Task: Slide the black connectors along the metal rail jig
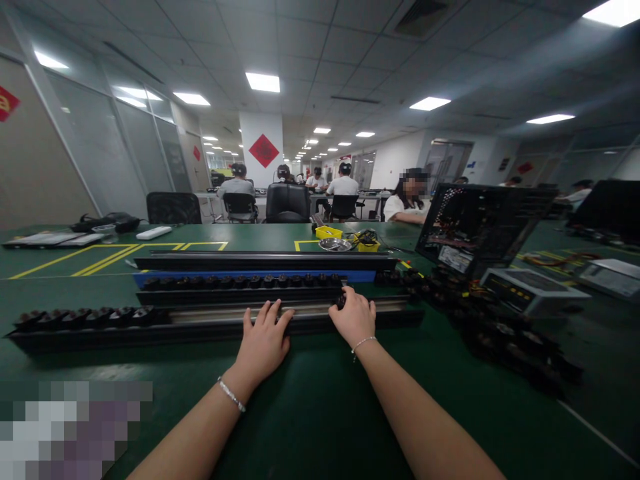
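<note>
My left hand (264, 339) lies with its fingers spread across the nearest long black rail (320, 325), which has a pale metal channel. In my right hand (356, 319) a small black part (341, 301) is pinched between thumb and fingers, just above the same rail; my fingers partly hide it. Several black parts (85, 318) with round tops sit in a row at the rail's left end. Behind it, a second row of similar black parts (255, 281) runs along another rail, in front of a blue strip (150, 275).
Loose black parts (505, 330) are heaped on the right of the green table (310, 427). Near them stand an open computer case (480, 227) and a power supply unit (533, 291). A metal dish (335, 245) and yellow tray (329, 232) lie behind the rails. Other people sit further back.
</note>
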Demonstrator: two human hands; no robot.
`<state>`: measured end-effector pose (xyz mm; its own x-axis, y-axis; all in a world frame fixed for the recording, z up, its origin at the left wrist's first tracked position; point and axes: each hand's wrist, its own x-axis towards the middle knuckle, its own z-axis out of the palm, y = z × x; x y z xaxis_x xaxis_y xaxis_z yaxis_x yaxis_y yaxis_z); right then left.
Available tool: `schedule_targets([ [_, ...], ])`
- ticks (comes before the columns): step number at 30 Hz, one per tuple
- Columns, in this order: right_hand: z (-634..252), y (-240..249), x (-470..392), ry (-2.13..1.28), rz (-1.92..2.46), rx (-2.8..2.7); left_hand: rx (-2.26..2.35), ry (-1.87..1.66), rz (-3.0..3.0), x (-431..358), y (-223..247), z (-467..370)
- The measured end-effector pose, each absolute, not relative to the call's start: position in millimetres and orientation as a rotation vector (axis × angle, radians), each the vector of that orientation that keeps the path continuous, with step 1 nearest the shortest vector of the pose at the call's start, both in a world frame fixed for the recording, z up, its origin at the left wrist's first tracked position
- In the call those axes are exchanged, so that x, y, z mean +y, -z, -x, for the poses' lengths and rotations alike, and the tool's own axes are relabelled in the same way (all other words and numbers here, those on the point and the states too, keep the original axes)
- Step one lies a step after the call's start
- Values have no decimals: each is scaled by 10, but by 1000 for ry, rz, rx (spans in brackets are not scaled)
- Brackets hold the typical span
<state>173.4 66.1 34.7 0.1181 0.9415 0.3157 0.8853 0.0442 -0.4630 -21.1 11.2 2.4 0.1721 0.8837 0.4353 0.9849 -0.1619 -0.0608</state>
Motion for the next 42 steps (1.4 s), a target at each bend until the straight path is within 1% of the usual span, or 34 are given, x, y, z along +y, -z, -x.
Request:
schedule_targets([
  [13,-1785,-269,672,-4,1776,-1752,-1767,444,2107,107,-19,197],
  [27,-1859,-302,688,-67,1800,-1773,-1795,432,2136,100,-45,204],
  [42,-1883,-311,690,-49,1831,-1758,-1791,439,2124,96,-52,198],
])
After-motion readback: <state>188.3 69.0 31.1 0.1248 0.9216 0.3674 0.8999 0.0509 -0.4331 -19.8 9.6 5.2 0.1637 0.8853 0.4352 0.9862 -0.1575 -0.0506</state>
